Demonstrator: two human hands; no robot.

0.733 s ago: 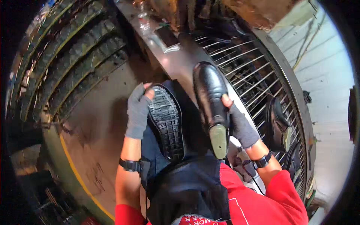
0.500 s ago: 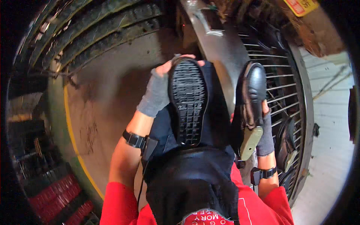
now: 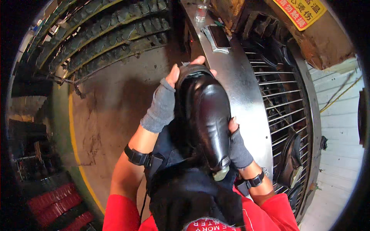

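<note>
In front of my lap, a glossy black leather shoe upper (image 3: 212, 111) stands close against a black sole (image 3: 187, 74), its toe pointing away from me. A pale green shoe last (image 3: 221, 174) sticks out of the upper's near end. My left hand (image 3: 163, 98), in a grey fingerless glove, is closed round the far end of the sole, thumb on the near left side and fingertips over the edge. My right hand (image 3: 239, 146), gloved alike, grips the upper from the right near its heel; most of its fingers are hidden behind it.
On my right runs a metal bench (image 3: 246, 96) beside a barred rack (image 3: 283, 102) with another dark shoe (image 3: 291, 161). A dark phone-like slab (image 3: 219, 37) lies on a cloth, near a clear bottle (image 3: 200, 13). Shelves of shoes (image 3: 111, 23) stand at far left.
My right hand has brought the shoe upper left, from over the rack to the sole. My left hand has turned the sole, so its treaded face no longer shows.
</note>
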